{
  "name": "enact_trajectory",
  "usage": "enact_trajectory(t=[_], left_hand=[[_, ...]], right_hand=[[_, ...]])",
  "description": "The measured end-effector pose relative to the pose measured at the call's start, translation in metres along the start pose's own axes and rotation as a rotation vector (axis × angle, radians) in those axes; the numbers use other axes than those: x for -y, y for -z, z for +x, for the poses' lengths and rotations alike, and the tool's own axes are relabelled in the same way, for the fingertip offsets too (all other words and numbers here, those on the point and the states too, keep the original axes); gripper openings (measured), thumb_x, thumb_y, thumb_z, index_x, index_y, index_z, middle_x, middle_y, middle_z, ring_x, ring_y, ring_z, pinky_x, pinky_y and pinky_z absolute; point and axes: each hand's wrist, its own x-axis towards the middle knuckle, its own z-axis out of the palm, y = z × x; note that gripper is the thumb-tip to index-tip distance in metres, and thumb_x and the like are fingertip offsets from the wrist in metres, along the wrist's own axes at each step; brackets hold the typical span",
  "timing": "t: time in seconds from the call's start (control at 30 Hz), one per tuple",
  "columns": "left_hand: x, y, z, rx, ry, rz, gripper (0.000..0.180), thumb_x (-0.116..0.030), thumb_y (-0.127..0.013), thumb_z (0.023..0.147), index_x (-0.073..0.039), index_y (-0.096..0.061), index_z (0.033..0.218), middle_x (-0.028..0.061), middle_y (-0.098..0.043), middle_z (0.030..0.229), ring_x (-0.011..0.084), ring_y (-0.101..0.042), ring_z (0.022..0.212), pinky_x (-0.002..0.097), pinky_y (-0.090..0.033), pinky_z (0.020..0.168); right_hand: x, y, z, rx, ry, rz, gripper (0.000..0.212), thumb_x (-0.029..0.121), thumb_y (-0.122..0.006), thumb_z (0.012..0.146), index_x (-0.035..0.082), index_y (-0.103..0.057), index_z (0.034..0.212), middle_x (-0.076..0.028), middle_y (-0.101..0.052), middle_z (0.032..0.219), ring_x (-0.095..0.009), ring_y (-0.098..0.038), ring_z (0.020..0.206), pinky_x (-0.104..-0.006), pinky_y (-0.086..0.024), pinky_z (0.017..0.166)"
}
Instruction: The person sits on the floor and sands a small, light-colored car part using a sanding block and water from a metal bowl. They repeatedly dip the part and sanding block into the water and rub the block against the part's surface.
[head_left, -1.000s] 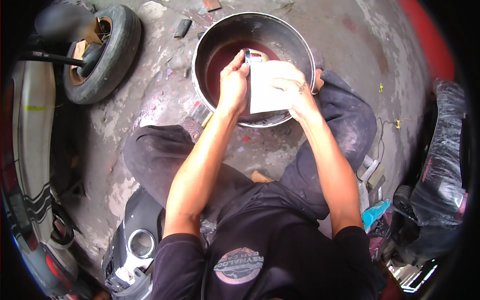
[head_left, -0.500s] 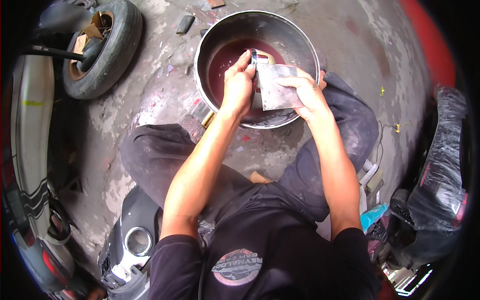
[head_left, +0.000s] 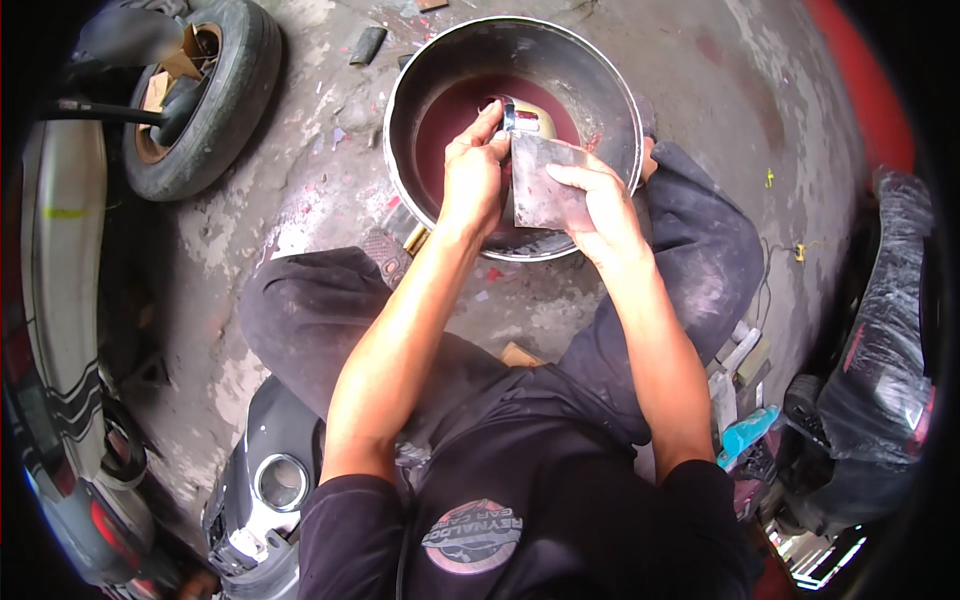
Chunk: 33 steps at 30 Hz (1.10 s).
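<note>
Hands work over one metal basin (head_left: 610, 110): left hand (head_left: 475, 175) grips a small metal part (head_left: 525, 118), right hand (head_left: 600, 200) grasps one grey sheet (head_left: 540, 180). One tyre (head_left: 205, 95) lies far left.

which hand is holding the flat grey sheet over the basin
The right hand holds the grey sheet; the left hand instead grips a small shiny part above the metal basin.
</note>
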Motion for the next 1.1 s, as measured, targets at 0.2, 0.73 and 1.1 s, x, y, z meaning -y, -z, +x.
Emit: enact_trajectory(t=[0.2,0.73,1.1], left_hand=[[0.007,0.005,0.005,0.009,0.064,-0.111,0.053,0.009,-0.046,0.101,0.004,-0.050,0.153,0.0163,-0.062,0.146,0.0196,-0.064,0.122,0.0306,-0.051,0.105],[0.002,0.008,-0.004,0.019,-0.026,0.199,0.065,-0.007,-0.069,0.098,0.004,-0.045,0.157,0.0180,-0.070,0.131,0.0210,-0.070,0.110,0.0335,-0.055,0.100],[-0.003,0.012,-0.003,0.068,-0.037,0.294,0.063,-0.010,-0.064,0.101,0.007,-0.041,0.157,0.0178,-0.072,0.128,0.0202,-0.071,0.108,0.0332,-0.055,0.099]], right_hand=[[-0.009,0.008,0.008,-0.052,0.148,0.000,0.038,-0.002,-0.068,0.092,-0.003,-0.062,0.129,-0.013,-0.068,0.121,-0.022,-0.070,0.110,-0.0343,-0.057,0.097],[0.032,-0.002,0.015,-0.196,0.759,-0.932,0.040,0.009,-0.071,0.092,-0.006,-0.065,0.128,-0.019,-0.077,0.094,-0.025,-0.075,0.084,-0.0366,-0.057,0.082],[0.064,0.034,0.061,0.273,0.472,-1.006,0.040,0.012,-0.073,0.090,-0.004,-0.065,0.126,-0.015,-0.076,0.114,-0.022,-0.072,0.103,-0.0365,-0.057,0.090]])
